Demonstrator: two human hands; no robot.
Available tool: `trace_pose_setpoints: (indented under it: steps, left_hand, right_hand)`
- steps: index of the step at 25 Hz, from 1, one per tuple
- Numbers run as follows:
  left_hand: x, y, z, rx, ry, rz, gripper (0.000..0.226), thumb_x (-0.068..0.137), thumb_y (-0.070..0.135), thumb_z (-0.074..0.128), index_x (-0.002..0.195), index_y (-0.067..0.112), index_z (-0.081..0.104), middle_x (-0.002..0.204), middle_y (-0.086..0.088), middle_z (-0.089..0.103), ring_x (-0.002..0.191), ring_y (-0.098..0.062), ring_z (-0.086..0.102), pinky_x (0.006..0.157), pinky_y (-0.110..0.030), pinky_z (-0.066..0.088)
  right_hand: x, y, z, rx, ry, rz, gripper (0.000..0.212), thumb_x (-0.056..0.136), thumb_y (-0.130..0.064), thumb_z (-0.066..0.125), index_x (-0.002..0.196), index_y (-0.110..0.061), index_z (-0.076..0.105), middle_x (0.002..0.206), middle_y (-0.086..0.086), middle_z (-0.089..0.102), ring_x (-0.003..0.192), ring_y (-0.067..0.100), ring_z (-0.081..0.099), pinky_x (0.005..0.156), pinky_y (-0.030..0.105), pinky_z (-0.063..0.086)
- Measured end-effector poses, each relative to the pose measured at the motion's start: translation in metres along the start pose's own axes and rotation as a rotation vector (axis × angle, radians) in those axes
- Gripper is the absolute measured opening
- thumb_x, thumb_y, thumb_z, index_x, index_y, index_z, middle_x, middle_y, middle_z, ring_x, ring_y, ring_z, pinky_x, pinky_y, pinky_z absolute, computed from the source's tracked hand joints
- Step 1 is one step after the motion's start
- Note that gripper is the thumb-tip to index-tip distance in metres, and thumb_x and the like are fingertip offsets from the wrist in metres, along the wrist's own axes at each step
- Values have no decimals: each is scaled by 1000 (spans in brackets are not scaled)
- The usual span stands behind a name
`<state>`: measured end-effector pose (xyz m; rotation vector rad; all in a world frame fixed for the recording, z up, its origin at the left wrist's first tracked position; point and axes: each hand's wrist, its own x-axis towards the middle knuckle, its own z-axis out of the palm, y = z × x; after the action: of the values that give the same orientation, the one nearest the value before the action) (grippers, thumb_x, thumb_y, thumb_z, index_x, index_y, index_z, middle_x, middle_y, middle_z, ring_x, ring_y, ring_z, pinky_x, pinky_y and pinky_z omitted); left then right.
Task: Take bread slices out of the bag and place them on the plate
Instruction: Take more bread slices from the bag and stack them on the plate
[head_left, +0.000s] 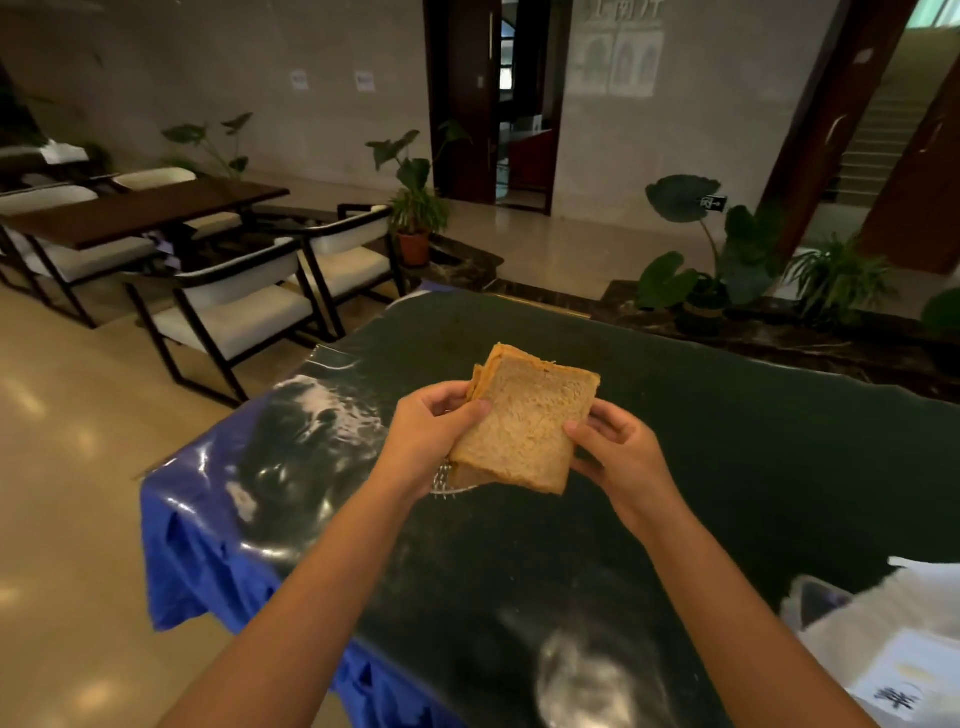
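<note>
A small stack of brown bread slices (527, 423) is being held up in the air above the table (727, 467), tilted so the broad face of the front slice is turned toward the camera. At least two more slices are showing behind it, fanned slightly at the upper left corner.

The left hand (434, 434) is gripping the stack's left edge, its thumb lying across the front face and its fingers curled behind, closed narrowly on the bread. The right hand (618, 449) is pinching the right edge, thumb on the front and fingers bent behind, likewise closed on the slices. Both bare forearms are reaching up from the bottom of the view and converging toward the stack, wrists bent slightly inward.

Directly below the bread, a sliver of a clear glass plate (447, 480) is peeking out under the left wrist, resting on the table; most of it is hidden.

The table is covered by a glossy dark sheet with blue cloth (208, 561) hanging at its left edge. A white plastic bag (878, 639) is lying at the table's near right corner, well apart from the hands.
</note>
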<state>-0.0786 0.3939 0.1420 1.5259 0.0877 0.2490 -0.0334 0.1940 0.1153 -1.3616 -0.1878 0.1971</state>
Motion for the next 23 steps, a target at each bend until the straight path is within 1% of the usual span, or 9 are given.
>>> trace_pose_setpoints:
  steps: [3,7,9,11,14,16,19,21,23]
  left_hand:
    - [25,-12,-28,5,26,-48,14,80,9,68,85,21,72,73,6,73,70,-9,70,56,-21,54]
    - [68,-42,-62,-3,42,-158,13,81,12,67,82,23,73,71,9,75,68,-8,71,54,-20,53]
    - [88,-65,-77,-14,80,-229,13,81,10,66,85,20,73,70,6,74,64,-7,69,51,-19,51]
    - [104,-88,-91,-9,108,-292,14,82,8,66,84,20,72,75,3,73,64,-8,68,51,-21,51]
    - [129,-119,-109,0,111,-379,14,82,8,66,87,20,72,76,4,73,63,-6,68,48,-18,50]
    - [143,-136,-117,-8,104,-425,14,82,8,65,92,16,72,76,5,73,63,-5,69,48,-18,50]
    - [171,-161,-126,17,41,-493,19,81,10,66,100,11,70,87,0,72,75,-11,68,55,-21,52]
    - [188,-179,-132,24,-18,-531,19,81,11,67,100,12,69,95,-5,71,84,-16,67,64,-27,55]
    - [205,-200,-137,52,-103,-567,18,81,14,68,98,18,69,103,-6,69,95,-21,65,81,-39,56]
  right_hand:
    - [23,24,27,103,-42,69,33,78,-17,66,110,-19,60,106,1,69,97,18,67,71,35,59]
    - [66,57,52,106,-58,105,38,71,-24,70,108,-19,62,110,5,67,99,19,66,74,40,59]
    - [89,75,61,74,-50,139,34,75,-20,68,108,-19,61,109,5,67,98,17,67,73,39,59]
    - [108,92,71,40,-19,191,27,79,-15,65,104,-23,61,106,2,67,94,14,67,68,34,59]
    - [134,115,85,4,36,263,25,81,-11,63,98,-29,61,97,-4,69,82,6,69,57,26,57]
    - [144,129,91,-2,77,298,25,81,-10,63,95,-30,62,89,-5,71,79,6,70,54,26,57]
    - [160,150,98,-20,166,349,25,83,-10,62,103,-25,62,89,-4,72,80,11,70,59,32,58]
    - [166,165,103,-40,239,380,28,83,-10,61,109,-20,59,96,-1,69,81,11,69,57,28,57]
    - [171,182,109,-32,341,414,26,84,-9,61,106,-21,59,98,-1,67,79,8,68,52,22,55]
